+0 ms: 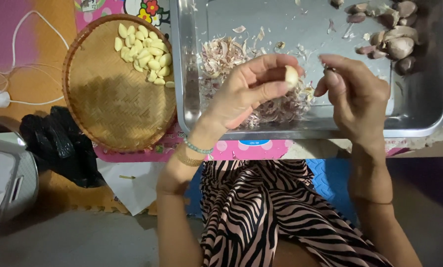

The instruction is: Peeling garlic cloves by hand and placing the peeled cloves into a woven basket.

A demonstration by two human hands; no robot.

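Observation:
My left hand (248, 91) pinches a pale peeled garlic clove (291, 76) between thumb and fingertips, above the near part of a steel tray (192, 106). My right hand (357, 94) hovers just to the right of it with fingers curled; something small seems pinched at its fingertips but I cannot make it out. A heap of pinkish garlic skins (221, 54) lies in the tray beneath my hands. Unpeeled cloves (392, 34) sit in the tray's far right corner. To the left, a round woven basket (107, 109) holds several peeled cloves (145, 52).
A black plastic bag (58, 146) and white paper (130, 185) lie left of my lap. A white cable (18, 54) and a grey-white container (6, 180) are at the far left. Colourful foam mats cover the floor under the tray.

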